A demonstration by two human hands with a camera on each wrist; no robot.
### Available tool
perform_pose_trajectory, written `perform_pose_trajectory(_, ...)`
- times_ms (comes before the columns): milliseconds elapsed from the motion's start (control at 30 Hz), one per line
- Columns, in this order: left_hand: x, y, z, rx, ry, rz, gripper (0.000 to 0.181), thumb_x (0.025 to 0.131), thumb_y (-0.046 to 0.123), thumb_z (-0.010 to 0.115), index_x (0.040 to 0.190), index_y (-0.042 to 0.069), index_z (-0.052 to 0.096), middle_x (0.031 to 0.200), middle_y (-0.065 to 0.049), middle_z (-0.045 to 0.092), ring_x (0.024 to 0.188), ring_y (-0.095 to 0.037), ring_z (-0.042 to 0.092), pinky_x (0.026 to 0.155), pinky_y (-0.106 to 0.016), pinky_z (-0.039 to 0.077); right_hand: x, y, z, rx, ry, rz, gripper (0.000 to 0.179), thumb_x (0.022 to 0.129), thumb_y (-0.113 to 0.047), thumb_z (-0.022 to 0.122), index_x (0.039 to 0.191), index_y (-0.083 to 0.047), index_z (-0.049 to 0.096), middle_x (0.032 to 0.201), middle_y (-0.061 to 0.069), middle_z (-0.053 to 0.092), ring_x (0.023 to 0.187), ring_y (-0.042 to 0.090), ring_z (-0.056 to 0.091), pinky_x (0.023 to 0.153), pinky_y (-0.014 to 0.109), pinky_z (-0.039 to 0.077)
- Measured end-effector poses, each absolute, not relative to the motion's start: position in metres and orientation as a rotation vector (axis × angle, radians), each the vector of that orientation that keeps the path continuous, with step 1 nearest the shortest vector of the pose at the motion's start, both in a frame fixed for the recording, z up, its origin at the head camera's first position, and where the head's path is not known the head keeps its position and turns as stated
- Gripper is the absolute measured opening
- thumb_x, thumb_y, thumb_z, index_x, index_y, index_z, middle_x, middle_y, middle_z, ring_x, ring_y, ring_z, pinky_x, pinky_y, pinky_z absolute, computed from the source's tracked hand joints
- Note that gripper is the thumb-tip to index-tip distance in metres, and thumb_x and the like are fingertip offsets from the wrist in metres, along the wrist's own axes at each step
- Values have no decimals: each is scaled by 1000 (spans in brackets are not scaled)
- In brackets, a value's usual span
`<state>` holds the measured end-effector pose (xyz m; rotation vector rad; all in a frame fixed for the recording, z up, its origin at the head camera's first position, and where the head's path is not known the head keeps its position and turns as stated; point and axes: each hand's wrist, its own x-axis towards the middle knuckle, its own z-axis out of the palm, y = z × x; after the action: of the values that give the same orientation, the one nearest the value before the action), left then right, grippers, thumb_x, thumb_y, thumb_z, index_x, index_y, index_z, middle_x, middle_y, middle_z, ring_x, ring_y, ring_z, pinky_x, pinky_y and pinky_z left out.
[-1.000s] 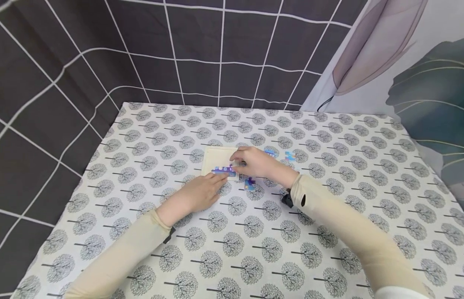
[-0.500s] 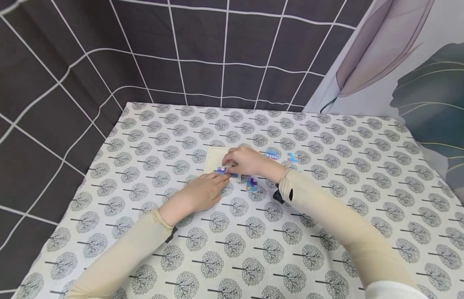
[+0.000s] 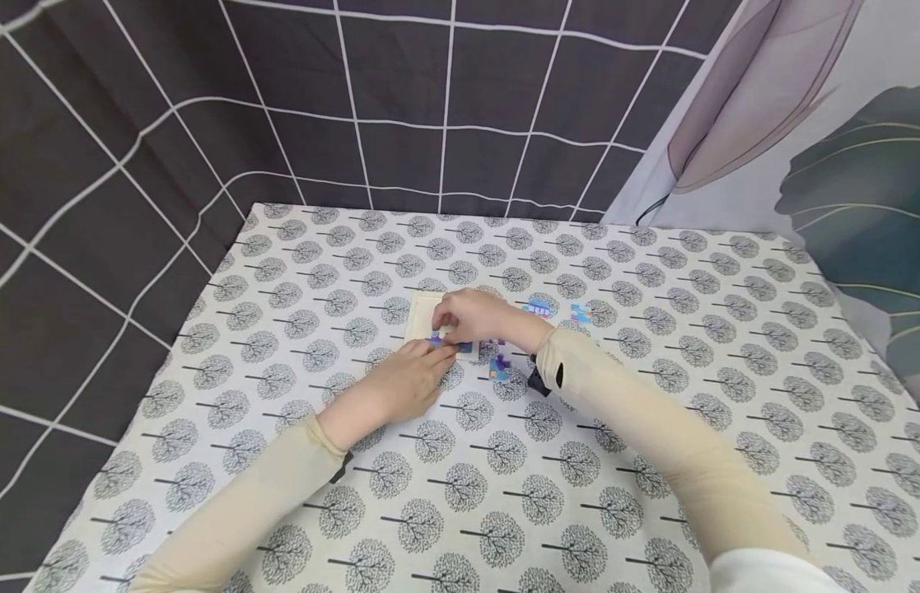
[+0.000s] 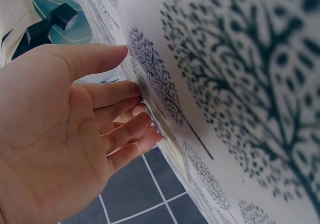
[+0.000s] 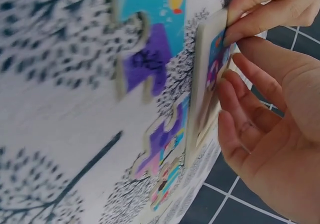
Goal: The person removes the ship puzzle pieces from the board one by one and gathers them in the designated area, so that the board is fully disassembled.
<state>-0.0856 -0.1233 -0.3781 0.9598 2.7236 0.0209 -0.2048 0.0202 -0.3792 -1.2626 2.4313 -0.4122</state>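
Observation:
A cream puzzle board (image 3: 424, 310) lies on the cloth with purple and blue jigsaw pieces (image 5: 214, 66) along its near side. My left hand (image 3: 403, 380) rests at the board's near edge, fingertips over the pieces; in the left wrist view its palm (image 4: 65, 119) faces the camera. Over the board, my right hand (image 3: 478, 319) is bent, its thumb and index fingertips on the pieces beside the left fingers. The right wrist view shows the other right fingers (image 5: 240, 101) loosely curved. Both hands partly cover the pieces in the board.
A purple and blue jigsaw piece (image 3: 499, 367) lies just right of the board. Farther right are a blue-and-pink piece (image 3: 538, 308) and a light blue piece (image 3: 581, 313). The tree-print cloth (image 3: 467, 486) covers the table; a dark grid curtain (image 3: 400, 74) hangs behind.
My right hand has moved left over the board, alongside the left fingertips, uncovering more of the loose pieces at right. My left hand stays at the near edge.

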Motion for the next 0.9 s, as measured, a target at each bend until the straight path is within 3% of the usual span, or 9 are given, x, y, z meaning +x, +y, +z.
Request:
perform_pose_trajectory(300,-92,-121,-381,995,2753,34,48,95,23,49,136,-2,44,145,-10,39,131,-28,37,108,-40,36,-210,8,-374,-1023,2336,-430,27,73,-14,78,98,-9,69,96,3,67,88,16,60,86,27,49)
perform_pose_trajectory(700,-87,-116,-382,930,2755,-17,47,98,22,43,139,-1,40,148,-9,35,135,-25,33,110,-37,35,-207,0,-371,-905,2363,-359,28,70,-19,81,95,-11,69,93,-1,67,89,14,59,88,29,48)
perform_pose_trajectory(900,-83,-111,-382,922,2783,-108,45,99,21,40,139,0,40,148,-8,36,135,-24,35,108,-37,37,-208,6,-376,-979,2338,-468,23,70,-13,80,89,-11,66,82,0,66,77,14,61,79,26,50)
